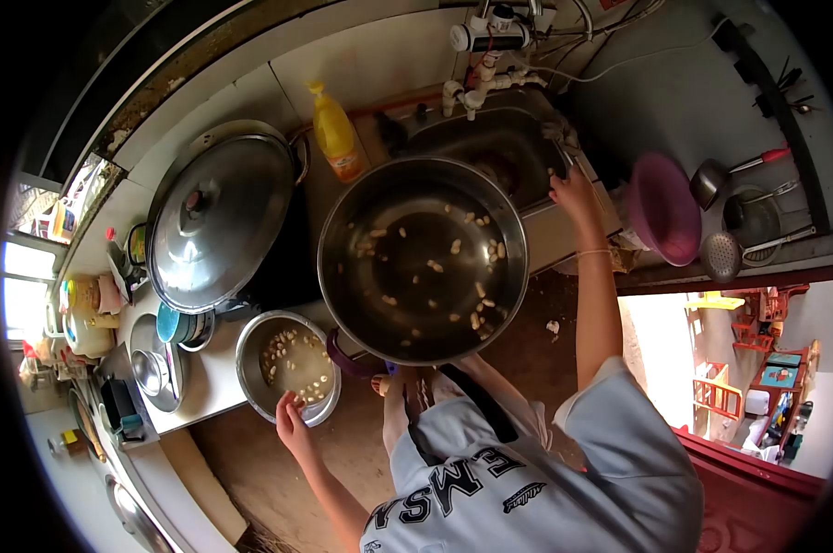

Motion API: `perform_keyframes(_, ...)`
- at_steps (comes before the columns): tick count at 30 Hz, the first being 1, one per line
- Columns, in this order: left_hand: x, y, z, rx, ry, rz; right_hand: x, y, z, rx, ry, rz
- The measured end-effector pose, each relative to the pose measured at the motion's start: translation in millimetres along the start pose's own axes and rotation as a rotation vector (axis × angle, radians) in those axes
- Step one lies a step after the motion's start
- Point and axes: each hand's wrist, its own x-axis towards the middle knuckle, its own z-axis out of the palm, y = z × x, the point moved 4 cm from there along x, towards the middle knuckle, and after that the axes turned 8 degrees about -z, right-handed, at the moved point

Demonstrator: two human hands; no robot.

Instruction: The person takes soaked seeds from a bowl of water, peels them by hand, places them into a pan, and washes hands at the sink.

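**Pale pieces split between two pots**

Pale pieces (pixel 500 250) were scattered inside the big pot (pixel 366 304), and more were held in the small pot (pixel 328 400) just beside it, at eight o'clock. The left hand (pixel 293 420) was held at the small pot's near rim, at seven o'clock, its fingers extended and slightly parted. The right hand (pixel 575 195) was placed by the sink (pixel 425 138) edge at two o'clock (whether its fingers were pressed together or pinching something cannot be told). A yellow bottle (pixel 333 134) was stood at eleven o'clock; a metal lid (pixel 227 230) was seen towards nine.
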Motion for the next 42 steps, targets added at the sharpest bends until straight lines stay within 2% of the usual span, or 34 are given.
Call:
perform_keyframes(2,34,-61,-13,-0.098,0.017,-0.181,5,-21,-2,-0.307,0.063,-0.015)
perform_keyframes(3,38,-59,-11,-0.108,0.030,-0.186,-9,-39,-1,-0.308,0.053,-0.028)
perform_keyframes(5,47,-60,-7,-0.207,0.153,-0.497,-48,-63,5,0.419,0.168,-0.048)
perform_keyframes(7,66,-84,-11,-0.183,0.209,-0.659,-96,-80,18,0.436,0.191,-0.123)
perform_keyframes(8,66,-56,-1,-0.151,0.255,-0.635,-121,-86,30,0.381,0.209,-0.168)
perform_keyframes(9,108,-137,-31,0.130,0.313,-0.467,-148,-94,42,0.328,0.220,-0.215)
perform_keyframes(10,115,-130,-27,0.300,0.372,-0.283,-178,-120,54,0.307,0.083,-0.292)
perform_keyframes(11,135,-164,-33,0.237,0.389,-0.249,-206,-134,70,0.311,-0.034,-0.315)
perform_keyframes(12,136,-150,-23,0.266,0.439,-0.293,-234,-146,90,0.418,-0.228,-0.355)
perform_keyframes(13,140,-143,-17,0.267,0.426,-0.356,-257,-160,108,0.372,-0.414,-0.699)
perform_keyframes(14,137,-117,-5,0.218,0.387,-0.259,-281,-176,123,0.389,-0.584,-0.814)
perform_keyframes(15,148,-128,0,0.217,0.350,-0.178,-300,-196,135,0.292,-0.699,-0.995)
perform_keyframes(16,151,-133,6,0.410,0.413,-0.325,-318,-196,154,0.308,-0.803,-1.062)
perform_keyframes(17,152,-130,12,0.385,0.407,-0.312,-331,-191,173,0.328,-0.844,-1.062)
perform_keyframes(19,158,-133,25,0.358,0.340,-0.226,-350,-176,214,0.423,-0.995,-0.864)
perform_keyframes(20,154,-121,28,0.308,0.336,-0.256,-354,-174,234,0.367,-1.068,-0.693)
perform_keyframes(21,151,-104,29,0.257,0.326,-0.284,-361,-177,252,0.359,-1.088,-0.683)
perform_keyframes(22,151,-99,30,0.254,0.327,-0.303,-364,-182,266,0.335,-1.001,-0.746)
perform_keyframes(23,147,-99,24,0.125,0.498,-0.339,-370,-187,277,0.310,-0.911,-0.806)
perform_keyframes(24,144,-100,19,-0.002,0.668,-0.372,-377,-187,291,0.308,-1.021,-0.559)
perform_keyframes(25,146,-100,19,0.001,0.666,-0.390,-384,-185,302,0.297,-1.031,-0.548)
perform_keyframes(27,149,-97,21,0.035,0.651,-0.239,-392,-172,322,0.293,-1.014,-0.288)
perform_keyframes(29,158,-107,39,0.113,0.490,-0.097,-391,-160,336,0.266,-0.941,-0.218)
perform_keyframes(31,157,-99,59,0.087,0.366,-0.056,-390,-128,349,0.331,-0.927,-0.043)
perform_keyframes(33,150,-98,81,-0.029,0.256,-0.188,-383,-117,353,0.476,-0.916,0.210)
perform_keyframes(35,143,-103,95,-0.612,0.008,-0.599,-374,-112,353,0.518,-0.834,0.345)
perform_keyframes(36,141,-102,95,-0.711,0.001,-0.623,-371,-111,354,0.572,-0.803,0.426)
perform_keyframes(37,141,-101,91,-0.717,0.004,-0.624,-371,-113,356,0.567,-0.807,0.423)
perform_keyframes(39,137,-101,90,-1.290,-0.119,-0.827,-365,-119,355,0.561,-0.668,0.353)
perform_keyframes(42,132,-83,64,-1.426,-0.303,-0.790,-365,-132,355,0.588,-0.630,0.312)
